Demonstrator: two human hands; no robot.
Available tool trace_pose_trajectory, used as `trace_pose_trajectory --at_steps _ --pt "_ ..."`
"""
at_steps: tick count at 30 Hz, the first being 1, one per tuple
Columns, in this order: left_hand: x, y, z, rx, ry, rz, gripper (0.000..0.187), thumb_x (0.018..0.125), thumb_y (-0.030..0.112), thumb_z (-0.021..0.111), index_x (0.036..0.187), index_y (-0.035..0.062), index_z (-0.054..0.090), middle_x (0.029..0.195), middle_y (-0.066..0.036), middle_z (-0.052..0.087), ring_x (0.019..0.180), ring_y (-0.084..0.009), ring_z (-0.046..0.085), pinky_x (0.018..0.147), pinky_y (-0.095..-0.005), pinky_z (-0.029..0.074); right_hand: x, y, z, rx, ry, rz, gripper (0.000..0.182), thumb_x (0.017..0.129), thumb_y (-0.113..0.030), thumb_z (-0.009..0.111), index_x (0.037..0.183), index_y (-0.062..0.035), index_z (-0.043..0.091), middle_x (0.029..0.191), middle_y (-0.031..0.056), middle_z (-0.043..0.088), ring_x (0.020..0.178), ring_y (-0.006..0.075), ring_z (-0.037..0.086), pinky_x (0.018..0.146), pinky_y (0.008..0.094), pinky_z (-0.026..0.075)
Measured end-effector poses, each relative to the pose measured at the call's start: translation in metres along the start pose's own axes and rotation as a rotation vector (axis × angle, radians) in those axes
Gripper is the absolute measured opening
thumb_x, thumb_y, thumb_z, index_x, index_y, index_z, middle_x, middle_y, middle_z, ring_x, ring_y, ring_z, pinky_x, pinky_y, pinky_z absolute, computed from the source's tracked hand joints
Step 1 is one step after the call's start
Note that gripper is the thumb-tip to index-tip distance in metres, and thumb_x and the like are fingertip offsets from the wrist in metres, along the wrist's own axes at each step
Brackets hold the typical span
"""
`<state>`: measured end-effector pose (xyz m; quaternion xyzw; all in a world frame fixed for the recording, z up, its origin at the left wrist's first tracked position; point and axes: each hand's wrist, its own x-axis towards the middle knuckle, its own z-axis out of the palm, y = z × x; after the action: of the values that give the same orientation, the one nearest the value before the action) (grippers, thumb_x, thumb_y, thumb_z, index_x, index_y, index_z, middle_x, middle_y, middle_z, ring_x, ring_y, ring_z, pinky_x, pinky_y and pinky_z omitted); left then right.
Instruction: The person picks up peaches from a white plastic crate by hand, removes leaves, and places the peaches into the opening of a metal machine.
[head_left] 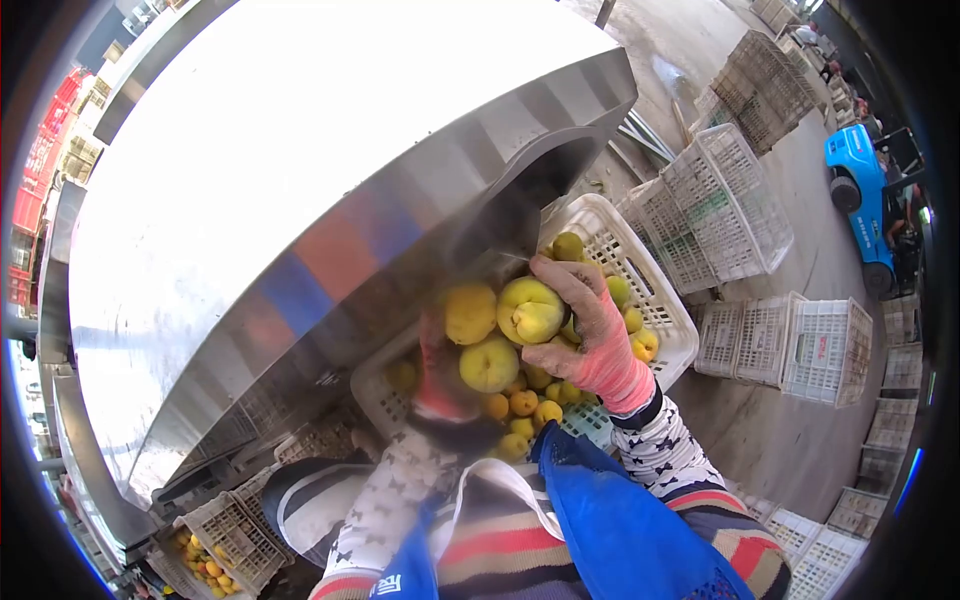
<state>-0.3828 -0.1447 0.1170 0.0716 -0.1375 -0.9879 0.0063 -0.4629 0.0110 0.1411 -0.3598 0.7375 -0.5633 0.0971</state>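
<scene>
Both hands wear dirty pink gloves and are over a white plastic crate [672, 318] of yellow-green fruit. My right hand [598, 338] curves its fingers round the right side of a large yellow-green fruit [530, 308]. On the left, my left hand [440, 365] is blurred and lies against the outer side of more large fruit, a yellow one [470, 312] and a greener one [489, 363]. Its fingertips are hard to make out. Smaller orange-yellow fruit [523, 402] lies below, deeper in the crate.
A large metal machine [400, 215] with a bright top overhangs the crate's left side. Stacked crates [735, 205] and more crates [830, 350] stand at right, with a blue forklift [862, 190] beyond. Lower left, a crate [235, 535] holds orange fruit.
</scene>
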Motion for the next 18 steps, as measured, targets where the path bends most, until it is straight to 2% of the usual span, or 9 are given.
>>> trace_pose_trajectory --at_steps 2,5,7,9,12,13,16,17,18 --pt "0.001 -0.003 -0.016 -0.115 -0.170 -0.028 0.095 0.085 0.077 0.046 0.145 0.0031 0.041 0.150 -0.016 0.040 0.139 -0.0275 0.041 0.116 -0.0409 0.033 -0.001 -0.004 0.000 -0.061 -0.018 -0.012 0.083 0.070 -0.022 0.086 0.142 -0.0088 0.049 0.129 0.0115 0.052 0.114 0.0245 0.055 0.095 0.0342 0.046" --pt "0.003 -0.004 -0.005 0.034 0.044 0.021 0.095 0.085 0.078 0.047 0.142 0.0025 0.044 0.135 -0.015 0.055 0.124 -0.0259 0.055 0.107 -0.0385 0.045 0.005 -0.008 0.001 -0.146 0.060 -0.056 0.078 0.068 -0.019 0.085 0.138 -0.0102 0.053 0.126 0.0123 0.054 0.109 0.0277 0.058 0.090 0.0358 0.050" --pt "0.005 -0.001 -0.056 0.010 -0.101 -0.060 0.094 0.085 0.076 0.049 0.146 0.0039 0.038 0.128 -0.018 0.058 0.111 -0.0295 0.062 0.095 -0.0437 0.052 0.024 0.007 0.008 -0.359 0.230 -0.093 0.074 0.067 -0.020 0.085 0.134 -0.0103 0.054 0.126 0.0143 0.053 0.109 0.0317 0.059 0.089 0.0384 0.051" --pt "0.004 -0.003 -0.049 0.061 0.053 -0.046 0.089 0.086 0.076 0.049 0.142 0.0058 0.043 0.107 -0.016 0.066 0.086 -0.0274 0.069 0.073 -0.0410 0.060 0.045 0.041 0.016 -0.506 0.326 -0.003 0.068 0.068 -0.022 0.084 0.130 -0.0113 0.057 0.127 0.0178 0.052 0.110 0.0380 0.059 0.087 0.0433 0.052" --pt "0.000 -0.006 -0.060 0.320 0.311 -0.028 0.081 0.088 0.075 0.047 0.130 0.0054 0.053 0.102 -0.015 0.067 0.087 -0.0268 0.069 0.073 -0.0408 0.059 0.062 0.065 0.028 -0.526 0.248 0.131 0.068 0.070 -0.023 0.083 0.131 -0.0119 0.055 0.127 0.0177 0.053 0.111 0.0383 0.058 0.088 0.0445 0.052" --pt "0.002 -0.003 -0.063 0.342 0.307 -0.038 0.079 0.089 0.074 0.046 0.126 0.0055 0.054 0.100 -0.014 0.067 0.086 -0.0265 0.069 0.072 -0.0405 0.059 0.066 0.051 0.028 -0.564 0.199 0.203 0.064 0.072 -0.023 0.080 0.129 -0.0084 0.054 0.122 0.0174 0.056 0.111 0.0379 0.057 0.090 0.0443 0.051" --pt "-0.004 -0.005 -0.063 0.351 0.305 -0.084 0.072 0.091 0.072 0.045 0.117 0.0058 0.059 0.096 -0.012 0.068 0.083 -0.0259 0.069 0.071 -0.0394 0.059 0.107 0.090 0.055 -1.049 0.250 -0.096 0.053 0.074 -0.021 0.078 0.121 -0.0053 0.057 0.116 0.0172 0.059 0.109 0.0372 0.057 0.092 0.0434 0.050" --pt "-0.006 -0.005 -0.058 0.330 0.287 -0.088 0.071 0.092 0.071 0.045 0.116 0.0059 0.059 0.096 -0.012 0.067 0.082 -0.0258 0.068 0.071 -0.0389 0.059 0.112 0.068 0.052 -0.861 0.348 -0.032 0.044 0.075 -0.026 0.076 0.110 -0.0047 0.062 0.111 0.0156 0.060 0.106 0.0361 0.057 0.092 0.0422 0.049" --pt "-0.001 0.001 -0.054 0.307 0.263 -0.075 0.069 0.093 0.069 0.044 0.116 0.0060 0.059 0.095 -0.011 0.067 0.081 -0.0256 0.068 0.071 -0.0383 0.059 0.117 0.051 0.044 -0.706 0.367 -0.106 0.044 0.075 -0.027 0.076 0.110 -0.0049 0.062 0.112 0.0159 0.060 0.106 0.0362 0.057 0.092 0.0421 0.048"
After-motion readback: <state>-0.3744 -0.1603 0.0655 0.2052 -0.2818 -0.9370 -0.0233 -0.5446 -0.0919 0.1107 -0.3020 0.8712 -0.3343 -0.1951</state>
